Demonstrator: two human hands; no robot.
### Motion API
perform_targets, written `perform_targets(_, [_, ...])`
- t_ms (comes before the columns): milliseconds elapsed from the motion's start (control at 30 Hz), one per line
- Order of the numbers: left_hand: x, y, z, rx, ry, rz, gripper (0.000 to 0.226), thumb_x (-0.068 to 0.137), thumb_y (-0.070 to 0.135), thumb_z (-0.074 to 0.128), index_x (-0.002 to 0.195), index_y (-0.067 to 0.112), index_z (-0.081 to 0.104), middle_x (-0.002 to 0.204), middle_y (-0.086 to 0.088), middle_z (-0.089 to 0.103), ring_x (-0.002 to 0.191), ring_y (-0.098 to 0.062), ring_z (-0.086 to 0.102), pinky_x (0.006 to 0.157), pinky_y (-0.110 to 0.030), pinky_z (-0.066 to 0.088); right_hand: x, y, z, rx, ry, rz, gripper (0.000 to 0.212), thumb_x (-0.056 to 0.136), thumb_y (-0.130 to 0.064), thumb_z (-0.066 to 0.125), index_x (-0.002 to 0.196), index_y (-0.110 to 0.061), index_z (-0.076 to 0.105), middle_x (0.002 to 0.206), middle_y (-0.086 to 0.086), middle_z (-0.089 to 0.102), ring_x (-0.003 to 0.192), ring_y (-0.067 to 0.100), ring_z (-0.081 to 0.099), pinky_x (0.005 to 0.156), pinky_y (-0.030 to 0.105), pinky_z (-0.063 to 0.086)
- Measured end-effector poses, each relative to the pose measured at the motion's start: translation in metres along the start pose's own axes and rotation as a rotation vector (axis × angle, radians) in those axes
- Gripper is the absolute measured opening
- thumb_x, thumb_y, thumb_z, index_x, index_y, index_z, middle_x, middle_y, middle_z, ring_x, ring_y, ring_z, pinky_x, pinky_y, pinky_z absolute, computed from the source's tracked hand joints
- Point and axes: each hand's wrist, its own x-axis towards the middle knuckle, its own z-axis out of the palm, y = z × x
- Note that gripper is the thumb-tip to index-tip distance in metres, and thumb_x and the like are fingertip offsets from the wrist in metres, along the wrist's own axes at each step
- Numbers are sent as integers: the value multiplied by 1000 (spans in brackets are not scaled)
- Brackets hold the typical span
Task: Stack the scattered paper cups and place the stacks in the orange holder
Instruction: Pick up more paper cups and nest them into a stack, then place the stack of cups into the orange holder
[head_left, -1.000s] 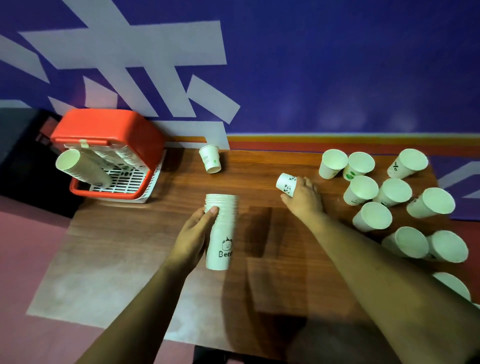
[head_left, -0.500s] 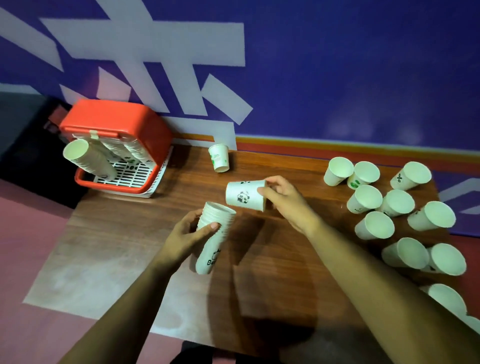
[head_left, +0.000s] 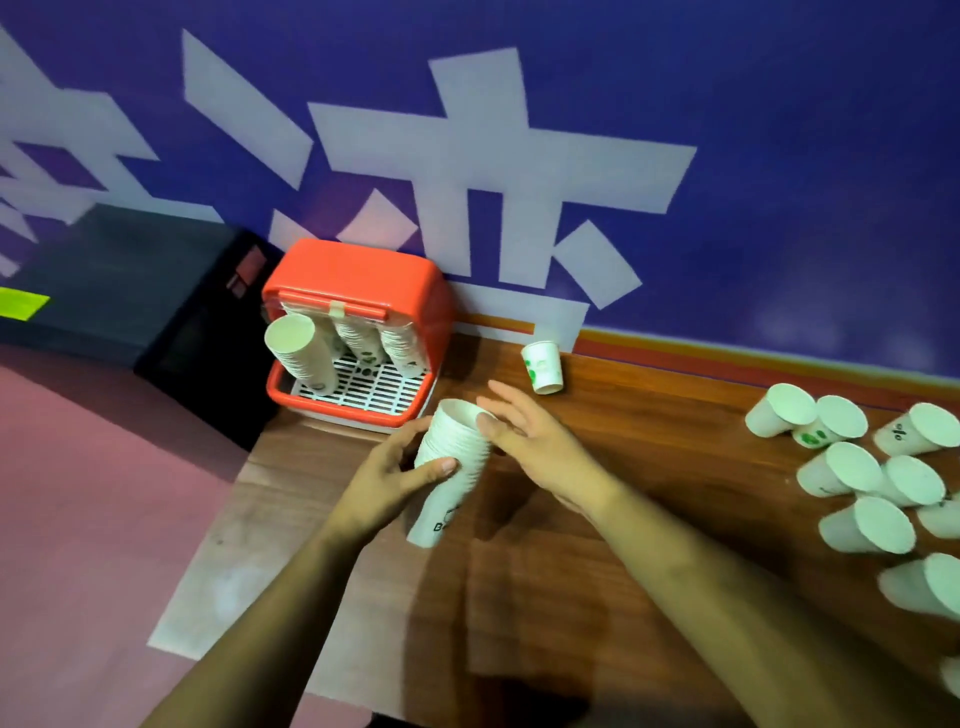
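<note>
Three cup stacks (head_left: 358, 340) fill the orange holder (head_left: 358, 280); left fingers (head_left: 434, 467) clasp another stack (head_left: 452, 467).

Orange holder (head_left: 358, 291) upright at table's far-left corner; three cup stacks lean inside on its white grate. Tilted stack of white cups (head_left: 451, 470) just right-front of holder. Loose cups (head_left: 857, 473) clustered far right; one inverted cup (head_left: 542, 366) right of holder.

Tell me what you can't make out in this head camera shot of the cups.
- Print on the held stack: the left hand covers most of it.
- Loose cups: the group runs off the right edge, count unknown.
- Stacks in the orange holder: their tops are hidden under its hood.
</note>
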Motion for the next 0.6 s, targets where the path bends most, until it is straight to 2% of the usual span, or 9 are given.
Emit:
perform_targets(100, [9, 2, -53, -81, 60, 25, 56, 81, 18, 76, 132, 10, 56, 125, -10, 68, 117, -22, 63, 95, -33, 52, 28, -6, 42, 84, 38, 108, 59, 94, -31, 62, 146, -19, 38, 147, 0, 42, 123, 10, 52, 102, 31, 48])
perform_targets(167, [17, 4, -94, -80, 76, 41, 63, 78, 24, 78, 135, 12, 54, 131, -9, 65, 122, -24, 61, 101, -40, 51, 49, -12, 77, 46, 14, 118, 62, 92, -12, 65, 146, -10, 35, 136, 0, 41, 111, 9, 57, 98, 27, 48])
perform_targets(267, [29, 0, -144, -12, 57, 73, 63, 79, 25, 78, 137, 18, 55, 134, -5, 63, 125, -25, 58, 106, -48, 47, 82, -15, 125, 8, 6, 72, 58, 84, 5, 69, 128, -22, 43, 126, -5, 53, 99, 7, 62, 85, 18, 51])
perform_targets(333, [37, -6, -172, 28, 37, 105, 59, 81, 20, 78, 136, 27, 57, 134, -2, 63, 124, -23, 59, 107, -47, 47, 106, -14, 153, -44, 55, 44, 61, 78, -1, 77, 121, -27, 44, 116, -8, 61, 95, 4, 64, 81, 17, 53])
perform_targets(400, [46, -15, -194, 52, 49, 126, 60, 81, 23, 79, 135, 33, 58, 136, 0, 60, 128, -21, 56, 109, -47, 44, 127, -14, 174, -92, 145, 6, 71, 72, -11, 83, 129, -29, 45, 123, -7, 62, 107, 8, 63, 91, 28, 54])
perform_targets(500, [64, -28, -220, 68, 64, 90, 69, 81, 30, 80, 144, 26, 51, 144, -3, 50, 136, -22, 48, 114, -52, 39, 155, -18, 190, -138, 257, -43, 73, 70, -11, 84, 130, -29, 46, 123, -7, 61, 108, 7, 62, 94, 35, 54])
perform_targets(600, [77, -38, -233, 48, 24, 67, 68, 85, 20, 79, 146, 25, 48, 148, 0, 48, 137, -18, 48, 114, -45, 40, 177, -16, 197, -189, 323, -61, 73, 68, -18, 86, 125, -41, 47, 119, -10, 63, 105, 7, 63, 90, 40, 55])
